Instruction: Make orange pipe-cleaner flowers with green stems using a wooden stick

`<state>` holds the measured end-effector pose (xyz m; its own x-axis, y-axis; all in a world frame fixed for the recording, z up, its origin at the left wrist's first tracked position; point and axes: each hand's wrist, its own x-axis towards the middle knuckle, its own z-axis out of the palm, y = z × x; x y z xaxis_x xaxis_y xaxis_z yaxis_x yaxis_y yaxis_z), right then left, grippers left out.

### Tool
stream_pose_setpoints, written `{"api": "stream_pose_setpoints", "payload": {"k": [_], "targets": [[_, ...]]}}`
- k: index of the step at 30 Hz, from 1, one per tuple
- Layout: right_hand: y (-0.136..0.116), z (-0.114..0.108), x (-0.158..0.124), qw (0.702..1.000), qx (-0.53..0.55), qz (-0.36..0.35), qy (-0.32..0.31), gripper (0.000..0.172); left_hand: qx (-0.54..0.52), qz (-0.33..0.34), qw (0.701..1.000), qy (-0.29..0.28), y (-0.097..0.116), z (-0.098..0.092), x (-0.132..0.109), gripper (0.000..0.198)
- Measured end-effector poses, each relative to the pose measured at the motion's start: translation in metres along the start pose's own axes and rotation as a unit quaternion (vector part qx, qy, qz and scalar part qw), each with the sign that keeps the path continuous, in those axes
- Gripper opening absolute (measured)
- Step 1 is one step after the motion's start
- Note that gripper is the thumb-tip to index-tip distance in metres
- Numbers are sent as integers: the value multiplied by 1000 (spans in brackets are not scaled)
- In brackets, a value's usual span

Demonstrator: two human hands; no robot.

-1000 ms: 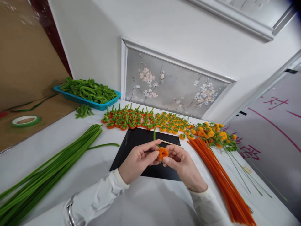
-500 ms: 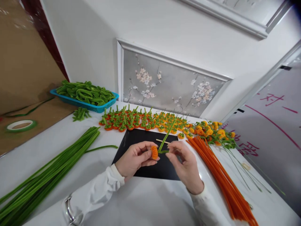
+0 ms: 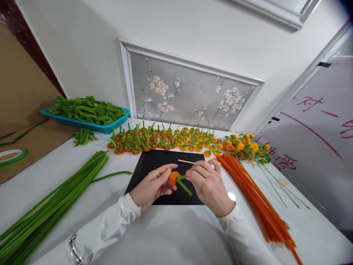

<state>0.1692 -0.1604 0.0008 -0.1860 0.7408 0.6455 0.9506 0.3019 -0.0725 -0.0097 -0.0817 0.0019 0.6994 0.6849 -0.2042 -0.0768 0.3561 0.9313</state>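
Between the fingers of my left hand (image 3: 154,186) is a small orange pipe-cleaner pumpkin (image 3: 173,178). From its right side stick out the ends of a green pipe cleaner (image 3: 184,187), one pointing down to the right, the other toward my right hand. My right hand (image 3: 208,184) pinches that second end in its fingertips, with the back of the hand toward me. Both hands are above a black mat (image 3: 165,158). On the mat, partly behind my right hand, lies a thin wooden stick (image 3: 186,161).
Rows of finished orange and yellow pumpkins (image 3: 154,140) line the back. Long green pipe cleaners (image 3: 63,195) lie left, orange ones (image 3: 253,195) right. A blue tray (image 3: 110,127) of green coils stands back left, yellow flowers (image 3: 239,146) back right. Green tape (image 3: 13,156) lies far left.
The pumpkin has turned in my left hand. The green end that stood upright now points down to the right. My right hand has rolled over, and the view has shifted slightly right.
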Motion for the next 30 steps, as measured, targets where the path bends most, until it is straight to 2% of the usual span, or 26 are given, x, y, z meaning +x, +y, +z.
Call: {"api": "stream_pose_setpoints", "payload": {"k": [4, 6, 8, 11, 15, 19, 25, 30], "targets": [[-6, -1, 0, 999, -23, -10, -27, 16, 96, 79, 991, 38, -4, 6, -1, 35], [-10, -1, 1, 999, -25, -27, -33, 17, 128, 97, 986, 44, -8, 8, -1, 35], [-13, 0, 2, 998, -21, -40, -42, 19, 125, 86, 988, 42, -11, 8, 0, 36], [-14, 3, 2, 998, -14, -44, -47, 20, 74, 30, 997, 23, -12, 5, 0, 38], [-11, 8, -2, 999, -10, -10, -34, 17, 7, -20, 1000, 2, -12, 1, 1, 49], [-11, 12, -5, 998, 18, 41, -36, 18, 61, 25, 998, 3, -14, -2, 5, 55], [-15, 11, -4, 995, 68, 62, -34, 15, 127, 99, 986, 33, -15, -3, 5, 43], [-14, 12, -5, 991, 96, 82, -40, 15, 150, 127, 980, 39, -12, 1, 4, 28]]}}
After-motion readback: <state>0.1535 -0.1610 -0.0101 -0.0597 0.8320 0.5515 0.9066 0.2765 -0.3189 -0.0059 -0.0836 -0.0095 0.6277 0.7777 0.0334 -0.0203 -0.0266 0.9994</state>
